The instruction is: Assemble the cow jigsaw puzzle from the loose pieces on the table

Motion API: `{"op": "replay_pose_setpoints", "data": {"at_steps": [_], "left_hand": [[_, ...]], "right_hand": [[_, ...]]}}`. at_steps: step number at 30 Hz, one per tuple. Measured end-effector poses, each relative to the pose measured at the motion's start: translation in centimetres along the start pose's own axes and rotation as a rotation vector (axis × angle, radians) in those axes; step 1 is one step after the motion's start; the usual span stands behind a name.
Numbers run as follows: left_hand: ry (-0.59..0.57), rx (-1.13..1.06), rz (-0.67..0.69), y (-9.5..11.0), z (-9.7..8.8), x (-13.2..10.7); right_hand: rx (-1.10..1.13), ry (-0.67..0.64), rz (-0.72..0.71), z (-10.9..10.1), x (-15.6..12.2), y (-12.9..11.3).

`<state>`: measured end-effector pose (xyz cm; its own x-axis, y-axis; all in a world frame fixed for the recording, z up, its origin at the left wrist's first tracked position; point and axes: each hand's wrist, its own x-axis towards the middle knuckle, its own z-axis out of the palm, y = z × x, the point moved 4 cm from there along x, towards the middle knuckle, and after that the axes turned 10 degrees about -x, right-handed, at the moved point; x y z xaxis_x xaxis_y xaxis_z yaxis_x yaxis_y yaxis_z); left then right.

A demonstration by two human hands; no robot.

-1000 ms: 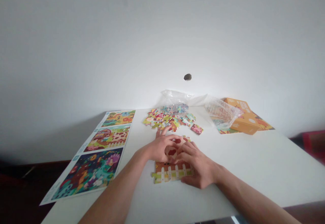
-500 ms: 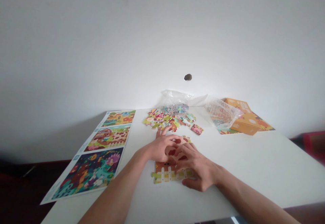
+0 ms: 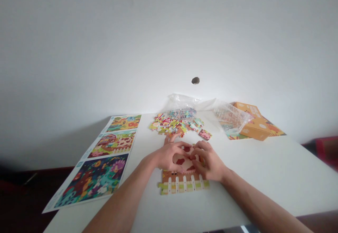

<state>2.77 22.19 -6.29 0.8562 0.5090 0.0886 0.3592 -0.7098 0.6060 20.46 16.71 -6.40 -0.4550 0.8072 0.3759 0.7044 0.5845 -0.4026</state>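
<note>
We took this for a room in a home, though we could not tell which room. The white desk (image 3: 258,180) stood up against a plain, pale wall (image 3: 79,49), with a small dark hole (image 3: 195,80) above the desk's far edge. Play things lay about the desk: a partly joined cartoon puzzle (image 3: 182,185) at its middle, loose puzzle pieces (image 3: 161,124) towards its far edge, a picture sheet (image 3: 124,142) of animal scenes along its left side, and an orange box (image 3: 255,131) at its far right. Left of the desk we saw a dark floor (image 3: 21,199); right of it, something red (image 3: 322,150), too blurred to name.
</note>
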Motion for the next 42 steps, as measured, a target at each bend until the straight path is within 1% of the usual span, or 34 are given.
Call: {"op": "replay_pose_setpoints", "data": {"at_steps": [2, 5, 6, 7, 9, 13, 19, 21, 22, 24, 26, 28, 30, 34, 36, 38, 42], "left_hand": [[0.091, 0.022, -0.017, -0.5, -0.5, 0.0], [0.322, 0.089, -0.124, -1.8, -1.4, -0.3], [0.355, 0.106, -0.147, -2.2, -1.5, -0.3], [0.368, 0.116, -0.157, -2.5, -1.5, -0.4], [0.34, 0.12, -0.149, -2.8, -1.3, -0.3], [0.26, 0.104, -0.128, -2.4, -0.7, -0.1], [0.227, 0.092, -0.142, -1.9, -0.9, -0.1], [0.242, 0.084, -0.133, -2.0, -0.9, -0.1], [0.273, 0.083, -0.134, -2.2, -1.0, -0.1], [0.373, 0.089, -0.156, -2.7, -1.4, -0.2], [0.493, 0.113, -0.204, -3.4, -1.8, -0.3], [0.584, 0.149, -0.263, -4.1, -2.0, -0.5], [0.635, 0.179, -0.317, -4.7, -2.2, -0.6], [0.671, 0.196, -0.362, -5.2, -2.2, -0.7], [0.686, 0.202, -0.369, -5.3, -2.2, -0.7], [0.686, 0.198, -0.366, -5.3, -2.2, -0.7], [0.688, 0.188, -0.346, -5.3, -2.2, -0.6]], "right_hand": [[-0.07, -0.052, 0.024, 0.3, 0.0, 0.3], [-0.144, -0.12, 0.014, 0.5, 0.0, 0.1], [-0.156, -0.134, 0.011, 0.5, 0.1, 0.1], [-0.163, -0.144, 0.01, 0.4, 0.1, 0.0], [-0.164, -0.162, 0.011, 0.4, 0.1, 0.0], [-0.162, -0.177, 0.037, 0.3, 0.1, 0.1], [-0.147, -0.183, 0.04, 0.1, 0.1, -0.1], [-0.14, -0.173, 0.033, 0.1, 0.1, -0.1], [-0.136, -0.163, 0.028, 0.1, 0.1, -0.1], [-0.129, -0.114, 0.035, 0.0, 0.2, 0.2], [-0.132, 0.0, 0.114, -0.2, 0.1, 1.1], [-0.159, 0.147, 0.269, -0.6, -0.1, 2.6], [-0.208, 0.225, 0.434, -0.7, -0.4, 4.2], [-0.298, 0.188, 0.677, -0.2, -0.4, 7.0], [-0.307, 0.162, 0.751, 0.1, -0.1, 8.0], [-0.324, 0.128, 0.758, 0.4, 0.6, 8.6], [-0.395, 0.084, 0.711, 0.7, 2.2, 9.3]]}}
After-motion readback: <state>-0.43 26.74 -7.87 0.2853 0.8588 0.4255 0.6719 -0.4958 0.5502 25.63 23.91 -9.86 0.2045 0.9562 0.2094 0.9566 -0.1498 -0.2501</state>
